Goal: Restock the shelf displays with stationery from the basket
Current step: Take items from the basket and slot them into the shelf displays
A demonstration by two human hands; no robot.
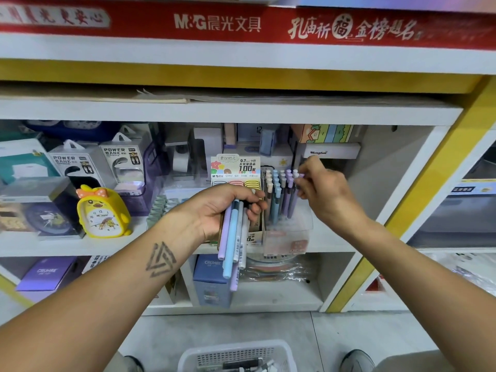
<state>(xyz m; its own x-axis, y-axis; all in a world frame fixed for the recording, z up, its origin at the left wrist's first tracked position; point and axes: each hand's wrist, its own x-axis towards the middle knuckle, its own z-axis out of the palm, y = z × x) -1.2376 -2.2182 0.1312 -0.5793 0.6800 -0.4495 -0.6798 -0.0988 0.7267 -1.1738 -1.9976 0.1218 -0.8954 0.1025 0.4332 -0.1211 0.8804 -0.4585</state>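
Note:
My left hand grips a bunch of pastel pens, purple, blue and white, their ends hanging down in front of the shelf edge. My right hand pinches the top of a purple pen that stands at the right side of the clear pen display stand on the middle shelf. Several blue, purple and white pens fill that stand. A pencil-lead display box stands just left of it, partly behind my left hand. The white basket sits on the floor between my feet.
A yellow duck alarm clock and power bank boxes stand on the shelf to the left. Purple boxes and wrapped tape rolls lie on the lower shelf. A yellow shelf post runs along the right.

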